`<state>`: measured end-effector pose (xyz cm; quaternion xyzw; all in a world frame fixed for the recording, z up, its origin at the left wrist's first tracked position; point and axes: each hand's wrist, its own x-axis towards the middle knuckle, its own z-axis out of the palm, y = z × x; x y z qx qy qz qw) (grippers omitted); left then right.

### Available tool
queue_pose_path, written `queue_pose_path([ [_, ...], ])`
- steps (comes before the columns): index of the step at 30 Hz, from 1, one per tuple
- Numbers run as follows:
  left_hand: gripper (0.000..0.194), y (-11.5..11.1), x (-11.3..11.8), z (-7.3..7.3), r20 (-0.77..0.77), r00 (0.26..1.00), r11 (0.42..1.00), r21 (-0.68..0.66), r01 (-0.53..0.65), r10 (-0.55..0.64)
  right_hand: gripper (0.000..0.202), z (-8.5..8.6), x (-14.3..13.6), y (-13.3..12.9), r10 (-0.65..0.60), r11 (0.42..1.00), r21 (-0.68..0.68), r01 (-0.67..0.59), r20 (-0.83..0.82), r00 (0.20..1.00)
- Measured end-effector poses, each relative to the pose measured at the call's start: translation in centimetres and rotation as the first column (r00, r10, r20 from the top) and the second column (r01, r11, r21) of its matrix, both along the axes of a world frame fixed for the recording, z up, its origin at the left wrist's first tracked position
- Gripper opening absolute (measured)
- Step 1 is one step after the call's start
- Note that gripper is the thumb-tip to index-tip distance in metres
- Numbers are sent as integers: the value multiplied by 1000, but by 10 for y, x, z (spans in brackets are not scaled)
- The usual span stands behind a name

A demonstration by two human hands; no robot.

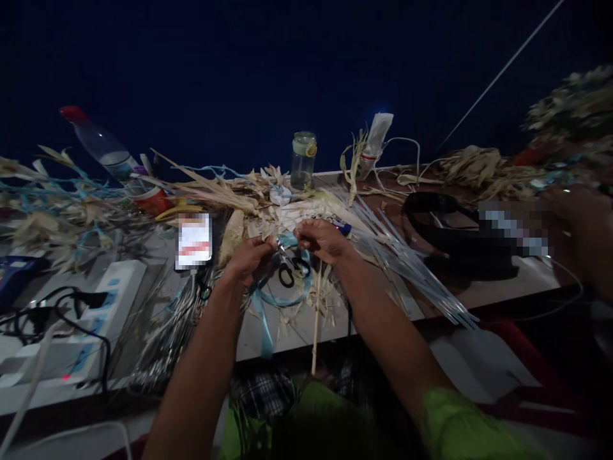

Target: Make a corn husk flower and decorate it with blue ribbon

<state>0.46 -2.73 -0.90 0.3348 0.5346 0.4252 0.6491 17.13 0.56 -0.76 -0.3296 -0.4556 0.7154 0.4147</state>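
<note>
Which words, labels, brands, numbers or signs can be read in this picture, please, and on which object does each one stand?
No text can be read.
Phone screen at the left: pixelated, unreadable.
Pixelated patch at the right: unreadable.
Red-capped bottle: any print is too blurred.
White upright packet with a red band: any print is too small and blurred.

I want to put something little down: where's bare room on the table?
Try the small strip along the table's front edge, between the hanging blue ribbon and thin stick. Another patch lies right of the black strap. It's crowded around the left hand, right hand, scissors and power strip.
</note>
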Motion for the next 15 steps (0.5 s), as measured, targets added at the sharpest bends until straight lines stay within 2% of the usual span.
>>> queue_pose_path([
  [4,28,1,-3,1,131,991,1000,21,-9,6,26,4,8,6,-177,984,1,179,-136,975],
  [9,28,4,-6,-4,238,971,992,120,-24,-5,26,3,11,13,-399,913,-1,407,-198,895],
  [12,29,4,-4,-5,243,970,989,133,-64,30,25,-2,10,16,-509,850,66,522,-152,847],
  [15,31,4,-3,-5,192,978,987,117,-109,86,24,-9,5,17,-533,832,200,518,25,846],
])
